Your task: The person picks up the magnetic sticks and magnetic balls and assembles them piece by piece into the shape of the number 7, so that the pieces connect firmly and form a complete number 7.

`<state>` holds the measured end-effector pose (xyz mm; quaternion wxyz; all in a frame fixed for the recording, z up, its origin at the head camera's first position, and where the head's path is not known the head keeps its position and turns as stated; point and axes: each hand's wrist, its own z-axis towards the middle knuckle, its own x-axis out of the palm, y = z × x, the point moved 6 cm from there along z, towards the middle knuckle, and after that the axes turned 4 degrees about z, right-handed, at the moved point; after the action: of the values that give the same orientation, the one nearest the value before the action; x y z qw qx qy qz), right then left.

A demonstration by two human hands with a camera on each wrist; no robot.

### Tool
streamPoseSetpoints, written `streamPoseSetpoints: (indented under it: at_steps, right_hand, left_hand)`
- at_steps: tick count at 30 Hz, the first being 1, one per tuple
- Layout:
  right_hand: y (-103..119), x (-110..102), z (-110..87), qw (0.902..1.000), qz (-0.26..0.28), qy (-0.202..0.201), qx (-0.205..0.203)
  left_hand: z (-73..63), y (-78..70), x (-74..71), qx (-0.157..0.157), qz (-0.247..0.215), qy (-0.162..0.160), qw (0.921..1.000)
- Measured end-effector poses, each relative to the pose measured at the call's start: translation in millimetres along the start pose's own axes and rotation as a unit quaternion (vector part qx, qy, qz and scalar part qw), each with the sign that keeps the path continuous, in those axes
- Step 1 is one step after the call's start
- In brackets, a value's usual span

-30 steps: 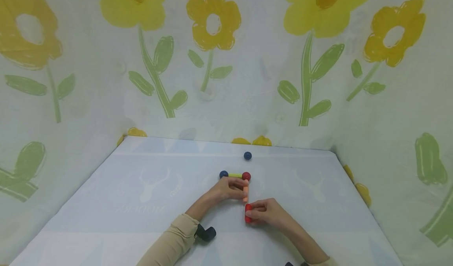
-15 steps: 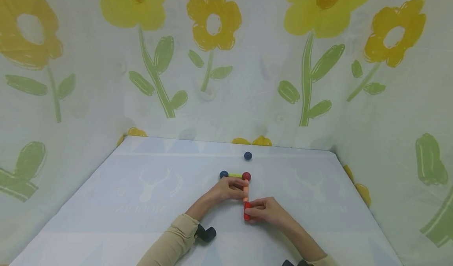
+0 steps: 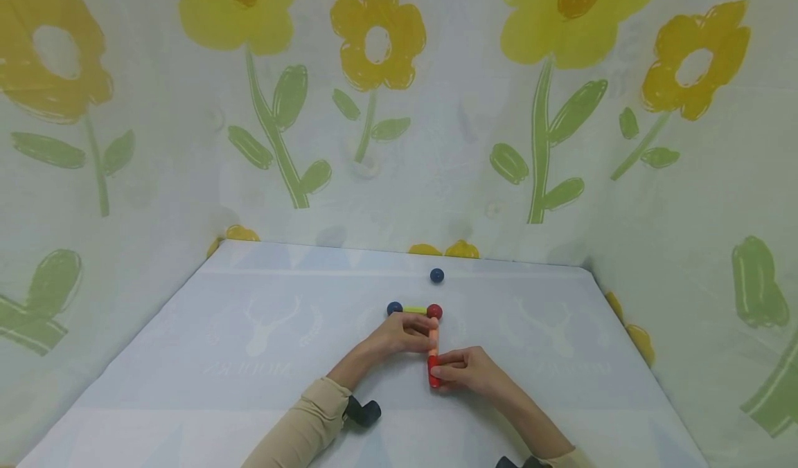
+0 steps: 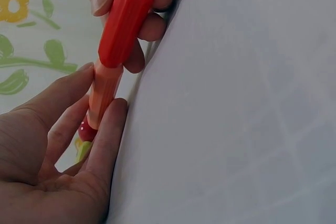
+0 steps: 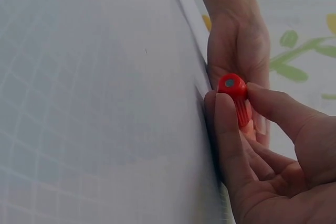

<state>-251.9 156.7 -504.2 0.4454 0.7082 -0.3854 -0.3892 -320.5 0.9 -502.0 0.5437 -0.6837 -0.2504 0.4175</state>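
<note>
My left hand (image 3: 402,333) pinches an orange rod (image 4: 104,90) between thumb and fingers. The rod's far end meets a red ball (image 3: 434,311); a thin yellow-green rod (image 3: 414,309) runs left from that ball to a dark blue ball (image 3: 395,309). Nearer me, my right hand (image 3: 469,370) grips a thick red rod (image 4: 126,22), thumb on one side and fingers on the other. Its end touches the near end of the orange rod, and the two lie in line. A small grey disc shows in the red rod's free end in the right wrist view.
Another dark blue ball (image 3: 437,275) lies alone farther back on the white tabletop (image 3: 299,295). Behind it rises a flower-patterned cloth wall (image 3: 436,142), which also closes the left and right sides. Black camera mounts (image 3: 363,411) sit at the wrists.
My right hand has brought the red rod slightly forward and left, closing the gap to the orange rod. The left hand keeps its place, and the balls stay put.
</note>
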Motion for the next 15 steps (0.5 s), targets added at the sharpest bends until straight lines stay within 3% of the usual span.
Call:
streamPoseSetpoints:
  at_steps: [15]
  right_hand:
    - [-0.8, 2.1, 0.8, 0.9997, 0.023, -0.001, 0.005]
  left_hand:
    - [-0.5, -1.2, 0.1, -0.006, 0.012, 0.001, 0.9999]
